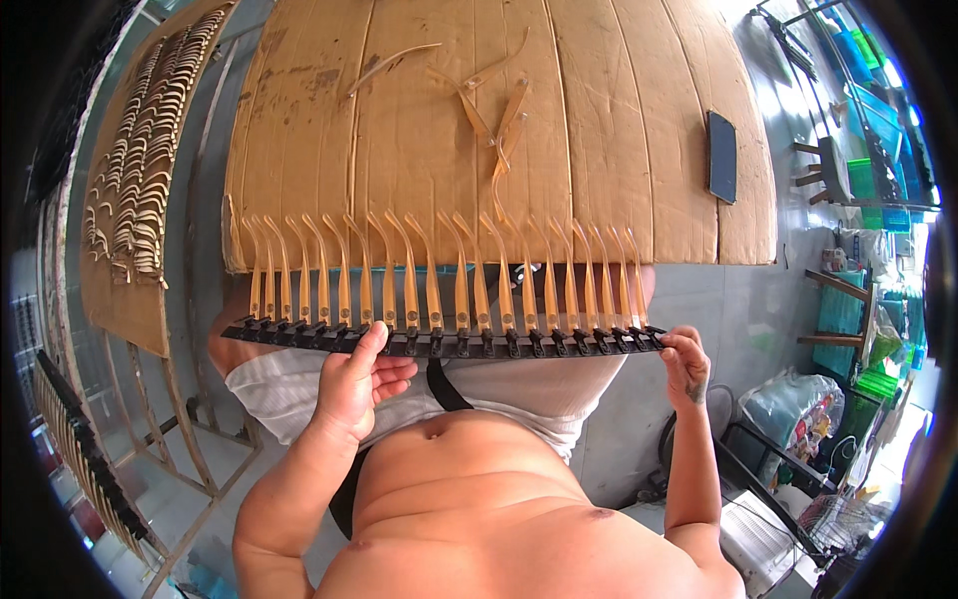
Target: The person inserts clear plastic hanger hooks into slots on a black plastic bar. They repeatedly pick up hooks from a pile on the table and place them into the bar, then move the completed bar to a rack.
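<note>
A long black clip rack lies across in front of my belly, close to the near edge of the cardboard-covered table. Its clips hold a row of translucent amber eyeglass temples, standing up toward the table with bent tips over the cardboard. My left hand has its thumb on the rack left of centre and its fingers curled below. At the rack's right end, my right hand pinches the tip. Several loose amber temples lie crossed on the cardboard, and a thinner curved strip rests farther left.
A dark flat rectangular phone-like object lies at the table's right. On the left, a board carries rows of curved pieces. Another loaded rack stands lower left. Bags, crates and a wooden stool are at right.
</note>
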{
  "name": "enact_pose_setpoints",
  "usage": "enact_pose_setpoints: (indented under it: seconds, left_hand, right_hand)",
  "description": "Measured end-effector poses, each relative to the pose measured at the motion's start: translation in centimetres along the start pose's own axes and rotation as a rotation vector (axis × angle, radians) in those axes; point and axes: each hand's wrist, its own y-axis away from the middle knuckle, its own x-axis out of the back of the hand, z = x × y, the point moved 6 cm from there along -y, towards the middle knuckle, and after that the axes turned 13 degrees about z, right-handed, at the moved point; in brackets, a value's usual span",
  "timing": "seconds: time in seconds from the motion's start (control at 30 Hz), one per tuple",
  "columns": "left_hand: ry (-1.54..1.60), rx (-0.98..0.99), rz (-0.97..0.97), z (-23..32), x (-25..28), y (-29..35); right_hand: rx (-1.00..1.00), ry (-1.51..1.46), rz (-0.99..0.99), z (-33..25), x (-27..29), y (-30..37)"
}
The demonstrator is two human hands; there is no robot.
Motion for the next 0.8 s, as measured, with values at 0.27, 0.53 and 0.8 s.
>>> enact_pose_setpoints:
  seconds: [0.27,0.53,0.8]
  left_hand:
    - [-0.057,0.029,0.053,0.6,0.0,0.3]
    - [-0.064,0.071,0.050,0.8,0.2,0.1]
    - [0.119,0.012,-0.089,-0.6,0.1,0.3]
  right_hand:
    - [0.120,0.097,0.082,-1.6,-0.4,-1.0]
    - [0.156,0.248,0.043,-3.2,-0.4,-1.8]
    - [-0.306,-0.261,0.147,0.9,1.1,1.2]
